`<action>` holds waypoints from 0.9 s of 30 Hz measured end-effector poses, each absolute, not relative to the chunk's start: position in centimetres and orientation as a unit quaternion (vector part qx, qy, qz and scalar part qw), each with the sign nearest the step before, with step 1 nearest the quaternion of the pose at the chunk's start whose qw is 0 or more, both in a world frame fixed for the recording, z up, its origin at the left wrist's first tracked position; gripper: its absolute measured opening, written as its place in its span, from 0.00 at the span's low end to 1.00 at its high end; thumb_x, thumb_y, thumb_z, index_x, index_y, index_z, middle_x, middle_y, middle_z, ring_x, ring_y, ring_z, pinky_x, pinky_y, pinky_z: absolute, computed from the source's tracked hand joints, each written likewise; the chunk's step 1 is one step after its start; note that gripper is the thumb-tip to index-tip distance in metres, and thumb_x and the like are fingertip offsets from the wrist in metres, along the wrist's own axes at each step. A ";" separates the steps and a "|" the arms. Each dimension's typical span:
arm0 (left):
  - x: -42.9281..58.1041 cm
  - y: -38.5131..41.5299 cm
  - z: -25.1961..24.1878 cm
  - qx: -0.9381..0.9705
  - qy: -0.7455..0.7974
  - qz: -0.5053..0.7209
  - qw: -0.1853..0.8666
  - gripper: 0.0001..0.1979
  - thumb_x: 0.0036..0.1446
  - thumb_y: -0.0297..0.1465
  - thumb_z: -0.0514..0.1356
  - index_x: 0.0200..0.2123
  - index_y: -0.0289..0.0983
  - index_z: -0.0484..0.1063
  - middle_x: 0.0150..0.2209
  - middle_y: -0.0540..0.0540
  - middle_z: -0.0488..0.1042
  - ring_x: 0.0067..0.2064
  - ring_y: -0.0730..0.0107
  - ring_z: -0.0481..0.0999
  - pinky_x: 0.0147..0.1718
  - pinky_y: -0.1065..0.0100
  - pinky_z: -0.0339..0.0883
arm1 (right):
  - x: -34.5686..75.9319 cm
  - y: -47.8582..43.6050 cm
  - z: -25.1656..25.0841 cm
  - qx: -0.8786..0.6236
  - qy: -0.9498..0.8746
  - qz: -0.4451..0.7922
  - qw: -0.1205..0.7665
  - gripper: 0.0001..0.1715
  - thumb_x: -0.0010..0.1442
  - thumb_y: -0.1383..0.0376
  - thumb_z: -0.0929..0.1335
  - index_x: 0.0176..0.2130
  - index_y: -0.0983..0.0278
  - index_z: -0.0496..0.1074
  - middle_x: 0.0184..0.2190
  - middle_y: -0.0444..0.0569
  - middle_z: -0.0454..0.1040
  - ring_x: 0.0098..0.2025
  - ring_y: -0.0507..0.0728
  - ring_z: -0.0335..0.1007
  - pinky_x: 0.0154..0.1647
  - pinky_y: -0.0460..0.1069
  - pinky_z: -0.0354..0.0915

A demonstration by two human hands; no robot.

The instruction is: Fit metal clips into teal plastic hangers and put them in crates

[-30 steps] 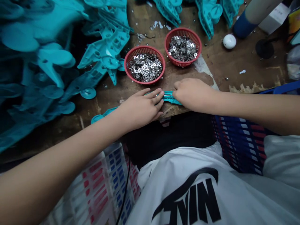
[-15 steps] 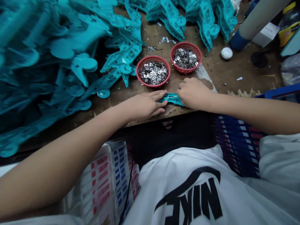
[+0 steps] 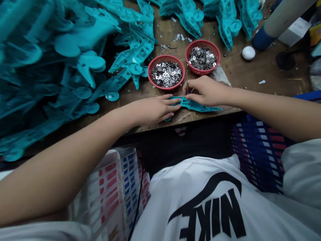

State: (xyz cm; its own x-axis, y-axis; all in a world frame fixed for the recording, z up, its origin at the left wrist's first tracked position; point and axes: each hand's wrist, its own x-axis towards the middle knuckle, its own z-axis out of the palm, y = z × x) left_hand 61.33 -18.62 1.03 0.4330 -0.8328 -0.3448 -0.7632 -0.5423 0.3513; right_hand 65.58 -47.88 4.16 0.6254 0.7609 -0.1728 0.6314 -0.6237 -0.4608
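Observation:
My left hand point(image 3: 155, 109) lies flat with fingers outstretched on the left end of a long teal plastic piece point(image 3: 194, 104) at the table's near edge. A round disc of that piece shows beneath the fingertips. My right hand point(image 3: 207, 90) is closed in a pinch above the piece's middle. From its fingers a thin upright rod point(image 3: 187, 80) sticks up, dark at the lower end; its exact kind is unclear. Just beyond the hands stand two red baskets, the left basket point(image 3: 148, 74) and the right basket point(image 3: 219, 62), both holding small shiny metal plates.
A large heap of teal plastic pieces point(image 3: 67, 47) fills the left side. Stacked teal pieces point(image 3: 182, 16) line the back. At right are a grey and blue post point(image 3: 265, 35), a white egg-shaped object point(image 3: 248, 53) and a white box point(image 3: 295, 30). Plastic crates point(image 3: 110, 194) stand below.
My right hand has lifted off the piece's right end and shifted to its middle, uncovering that end. The thin rod now stands upright in its fingers. My left hand stays on the piece.

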 end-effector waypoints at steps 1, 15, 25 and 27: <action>61.3 -18.6 1.0 0.844 -0.472 -0.243 0.073 0.33 0.93 0.36 0.48 0.90 0.33 0.70 0.93 0.30 0.65 0.96 0.43 0.60 0.95 0.43 0.56 | 65.5 -47.7 4.0 -0.881 -0.398 0.181 0.181 0.20 0.81 0.64 0.70 0.65 0.66 0.85 0.51 0.58 0.89 0.49 0.65 0.81 0.57 0.56 0.71; 61.4 -18.3 0.6 0.846 -0.476 -0.227 0.078 0.32 0.92 0.38 0.51 0.90 0.38 0.71 0.92 0.34 0.67 0.95 0.43 0.63 0.94 0.44 0.57 | 66.1 -47.8 3.4 -0.876 -0.407 0.188 0.177 0.19 0.84 0.64 0.70 0.66 0.65 0.84 0.52 0.56 0.88 0.52 0.65 0.81 0.59 0.56 0.70; 61.5 -18.3 0.6 0.850 -0.466 -0.231 0.087 0.32 0.92 0.36 0.54 0.90 0.39 0.71 0.93 0.35 0.65 0.96 0.44 0.61 0.95 0.45 0.55 | 66.4 -47.7 4.1 -0.853 -0.455 0.200 0.162 0.17 0.82 0.68 0.70 0.62 0.65 0.86 0.54 0.56 0.90 0.53 0.64 0.83 0.58 0.56 0.71; 61.4 -18.3 0.7 0.847 -0.470 -0.235 0.081 0.33 0.92 0.37 0.53 0.91 0.36 0.70 0.93 0.32 0.64 0.96 0.43 0.59 0.95 0.44 0.54 | 66.5 -47.8 3.8 -0.846 -0.465 0.205 0.160 0.15 0.81 0.68 0.71 0.60 0.66 0.87 0.52 0.56 0.90 0.52 0.64 0.83 0.57 0.55 0.71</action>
State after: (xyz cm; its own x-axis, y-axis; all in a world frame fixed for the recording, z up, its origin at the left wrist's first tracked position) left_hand 61.41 -18.33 0.68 0.4473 -0.8345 -0.3217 -0.7582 -0.5446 0.3586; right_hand 66.54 -47.76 3.75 0.4836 0.8524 -0.1986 0.7208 -0.5166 -0.4621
